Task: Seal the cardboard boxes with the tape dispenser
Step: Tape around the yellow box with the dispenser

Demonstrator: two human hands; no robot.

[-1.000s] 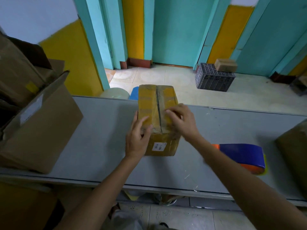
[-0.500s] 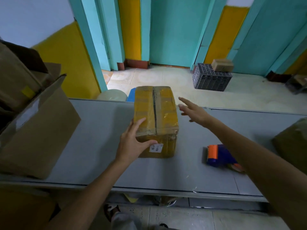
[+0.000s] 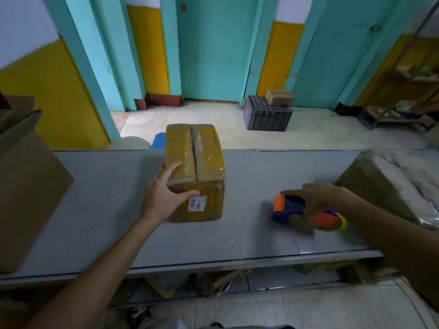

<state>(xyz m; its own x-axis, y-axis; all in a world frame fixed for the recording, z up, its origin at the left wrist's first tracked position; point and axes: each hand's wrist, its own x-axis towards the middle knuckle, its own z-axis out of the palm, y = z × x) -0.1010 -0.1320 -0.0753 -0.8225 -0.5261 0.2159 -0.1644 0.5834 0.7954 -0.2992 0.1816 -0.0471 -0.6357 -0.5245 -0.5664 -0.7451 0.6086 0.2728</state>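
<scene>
Box point(image 3: 204, 157), stiff, seemingly light, tape-slick, is gripped at its near corner by the left hand point(image 3: 161, 198); right of it, right hand point(image 3: 318, 195) covers dispenser point(image 3: 288, 206), grip unclear.

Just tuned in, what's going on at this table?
A person is sealing boxes. Their left hand grips the near corner of the yellow box on the grey table; its top seam already carries tape. Their right hand covers the tape dispenser lying on the table beside it; blur hides the grip.
</scene>
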